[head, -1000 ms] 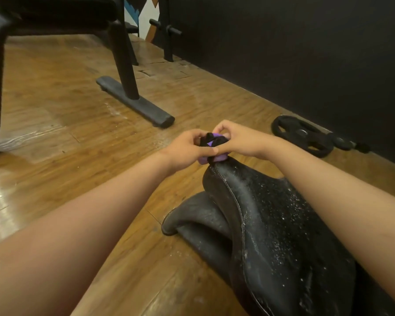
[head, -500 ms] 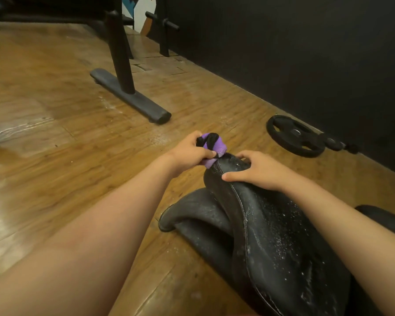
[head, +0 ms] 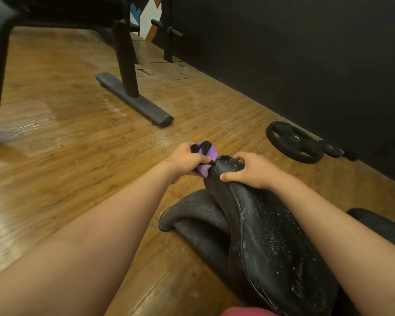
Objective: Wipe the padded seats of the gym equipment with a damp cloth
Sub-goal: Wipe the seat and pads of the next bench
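From where I stand, the left hand (head: 185, 160) is clenched round a bunched purple-and-black cloth (head: 206, 153) at the far tip of the black padded seat (head: 267, 242), and the right hand (head: 253, 171) curls over that same tip. If that hold slackens, the wet, speckled vinyl could slide off the black pad (head: 192, 215) beneath it. The seat stands tilted on edge on the wooden floor (head: 78, 156), short of its wall-side edge, with its long axis running away from the person and its narrow end pointing away.

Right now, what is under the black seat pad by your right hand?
A second dark curved pad lies on the wooden floor beneath the seat pad; only one end shows. The rest, and any frame, is covered.
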### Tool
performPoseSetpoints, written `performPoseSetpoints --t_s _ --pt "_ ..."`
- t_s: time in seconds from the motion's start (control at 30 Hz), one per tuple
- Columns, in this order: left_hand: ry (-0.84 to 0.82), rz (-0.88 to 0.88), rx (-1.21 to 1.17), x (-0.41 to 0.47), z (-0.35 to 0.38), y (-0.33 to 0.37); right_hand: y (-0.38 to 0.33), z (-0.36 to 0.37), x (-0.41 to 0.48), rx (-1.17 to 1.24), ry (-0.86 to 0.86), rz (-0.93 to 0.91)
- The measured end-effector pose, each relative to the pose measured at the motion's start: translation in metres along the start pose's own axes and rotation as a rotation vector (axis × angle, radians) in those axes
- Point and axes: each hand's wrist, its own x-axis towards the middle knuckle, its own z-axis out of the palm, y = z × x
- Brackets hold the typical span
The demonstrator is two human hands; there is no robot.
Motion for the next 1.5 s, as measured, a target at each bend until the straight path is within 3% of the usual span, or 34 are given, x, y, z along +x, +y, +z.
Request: performPoseSetpoints --t_s 0.2,0.43,0.67,1.0,1.1,1.2,1.33,1.5 --pt "0.033 0.013 0.156 0.007 -0.005 -0.001 -0.002 0.0 0.003 -0.022 -0.011 -0.001" --pt "0.005 -0.212 0.141 -0.013 -0.007 -0.039 -0.004 -0.001 0.0 0.0 -0.018 0.015" --pt "0.054 -0.03 0.088 -0.021 0.0 -0.003 -0.004 0.002 0.001 0.006 -0.003 0.021" --pt "0.134 -0.127 0.108 -0.033 0.014 -0.013 -0.004 0.0 0.002 0.022 -0.028 0.03" --pt "0.207 -0.127 0.016 -0.037 0.021 -0.017 -0.004 -0.004 0.001 0.027 -0.062 0.025" --pt "0.281 -0.079 -0.128 -0.045 0.033 -0.016 -0.006 -0.006 0.0 0.013 -0.095 0.023" --pt "0.325 0.021 -0.05 -0.037 0.039 -0.024 -0.006 -0.011 -0.004 0.011 -0.111 -0.01" --pt "0.402 -0.002 -0.103 -0.044 0.039 -0.035 -0.004 -0.012 -0.006 0.042 -0.148 -0.022"
